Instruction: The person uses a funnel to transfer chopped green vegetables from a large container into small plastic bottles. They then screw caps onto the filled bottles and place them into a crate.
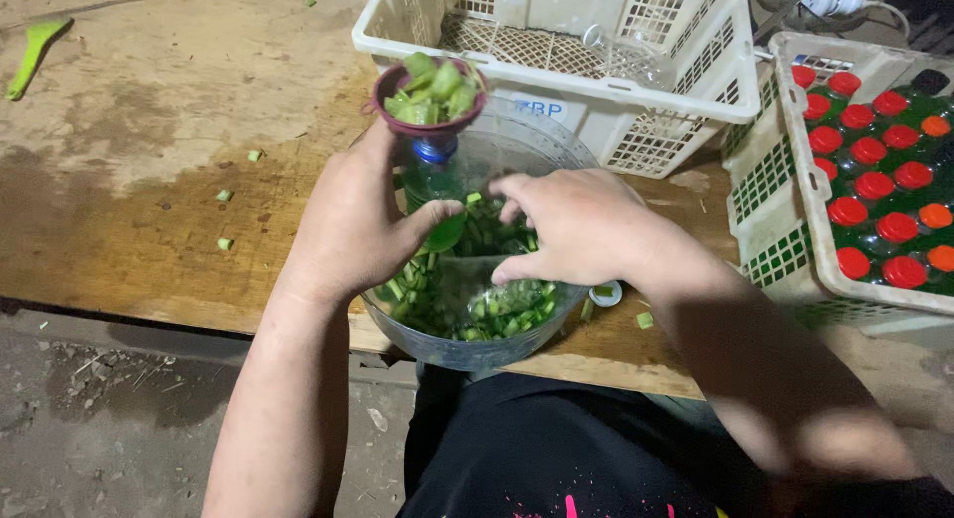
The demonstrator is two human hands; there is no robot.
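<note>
My left hand [353, 220] grips a clear plastic bottle [434, 185] held upright inside a clear round bowl [477, 351]. A dark red funnel [429, 99] sits in the bottle's blue neck, heaped with chopped green vegetable pieces. The bowl rests at the near edge of a wet wooden table [149, 160] and holds several more green pieces [502, 314]. My right hand [571, 225] reaches down into the bowl, fingers curled over the pieces; whether it holds any is hidden.
An empty white plastic crate [696, 81] stands behind the bowl. At the right, another crate [785, 180] holds several bottles with red and orange caps. A small white cap [604, 294] and stray green bits lie on the table. A green utensil [35, 51] is far left.
</note>
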